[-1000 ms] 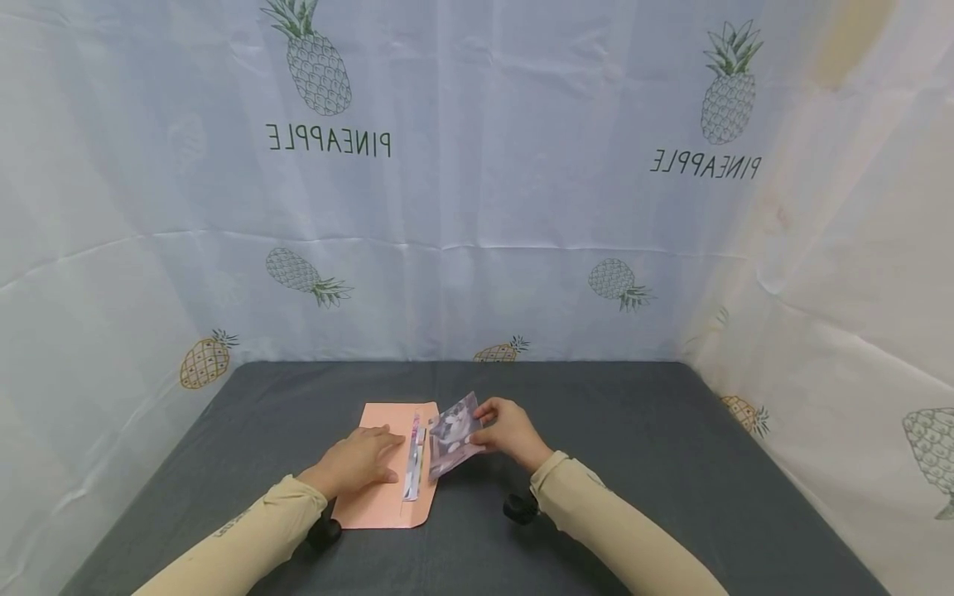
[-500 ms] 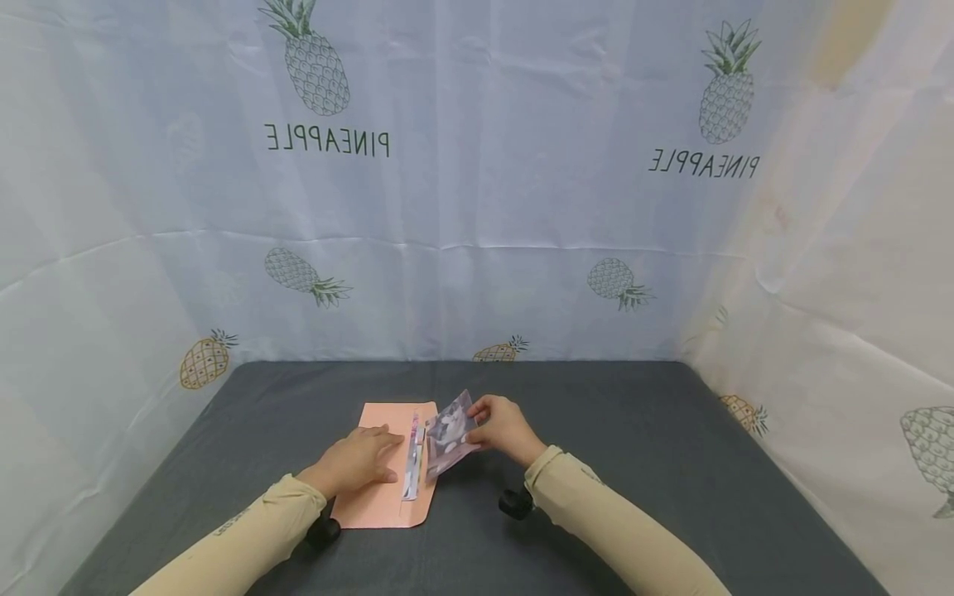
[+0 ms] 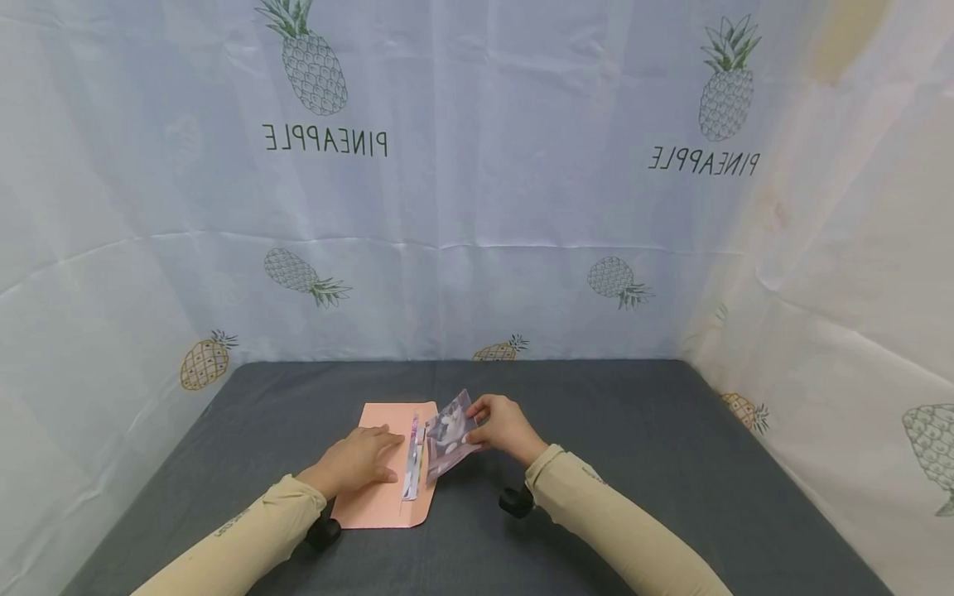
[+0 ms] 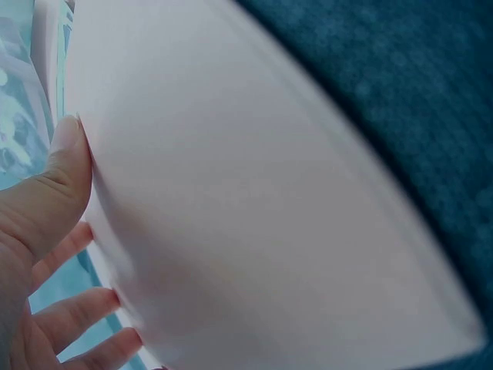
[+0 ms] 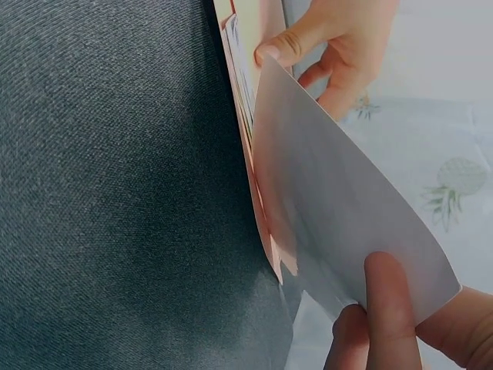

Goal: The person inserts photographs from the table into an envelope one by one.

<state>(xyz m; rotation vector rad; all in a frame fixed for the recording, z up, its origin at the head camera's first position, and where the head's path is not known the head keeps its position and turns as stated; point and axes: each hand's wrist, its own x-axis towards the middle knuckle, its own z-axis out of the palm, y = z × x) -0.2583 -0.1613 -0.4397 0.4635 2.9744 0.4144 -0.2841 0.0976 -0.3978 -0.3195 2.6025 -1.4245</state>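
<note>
A pink paper envelope (image 3: 376, 511) lies flat on the dark table, with several printed cards (image 3: 411, 478) showing along its opening. My left hand (image 3: 356, 462) rests on the envelope with its fingers spread. In the left wrist view its thumb and fingertips (image 4: 68, 158) touch the pink paper. My right hand (image 3: 505, 432) pinches a picture card (image 3: 450, 430) by its right edge, fingers on one side and thumb on the other. That card stands tilted beside the opening, its plain pale back (image 5: 339, 185) facing the right wrist camera.
A dark cloth covers the table (image 3: 611, 463). White curtains (image 3: 477, 165) with pineapple prints hang behind and along both sides. A black wrist device (image 3: 516, 502) sits under the right cuff, another (image 3: 323, 534) under the left.
The right hand and the picture card have shifted slightly left toward the envelope's opening, then stayed nearly still. The left hand has kept its place.
</note>
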